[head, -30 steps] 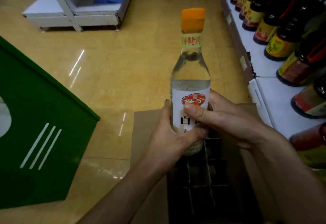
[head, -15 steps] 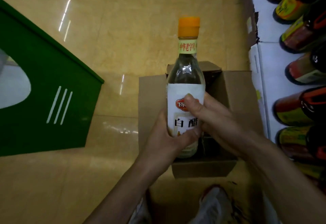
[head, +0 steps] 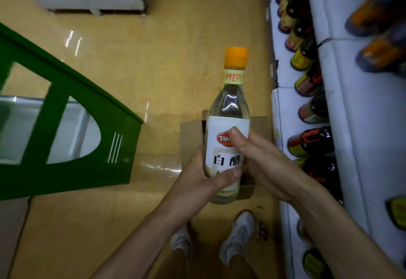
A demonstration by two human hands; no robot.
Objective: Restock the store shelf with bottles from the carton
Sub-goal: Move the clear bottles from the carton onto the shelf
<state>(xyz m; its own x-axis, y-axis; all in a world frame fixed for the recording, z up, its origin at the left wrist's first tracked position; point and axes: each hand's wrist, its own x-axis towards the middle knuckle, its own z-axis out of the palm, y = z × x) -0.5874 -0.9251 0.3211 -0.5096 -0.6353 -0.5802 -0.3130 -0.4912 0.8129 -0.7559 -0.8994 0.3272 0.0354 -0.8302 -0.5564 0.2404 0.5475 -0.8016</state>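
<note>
Lifted higher over cardboard carton point(head: 190, 134); left hand point(head: 197, 179) and right hand point(head: 263, 164) grip clear bottle point(head: 228, 107).

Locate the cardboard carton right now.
Head view, centre: the carton sits on the floor, mostly hidden behind the held bottle, between the green stand and the shelf.

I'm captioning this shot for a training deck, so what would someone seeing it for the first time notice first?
The clear bottle with its orange cap and white label stands out at centre, held upright by the left hand and right hand above the carton on the floor. Next come the dark bottles lining the white shelf on the right, and the green panel on the left.
</note>
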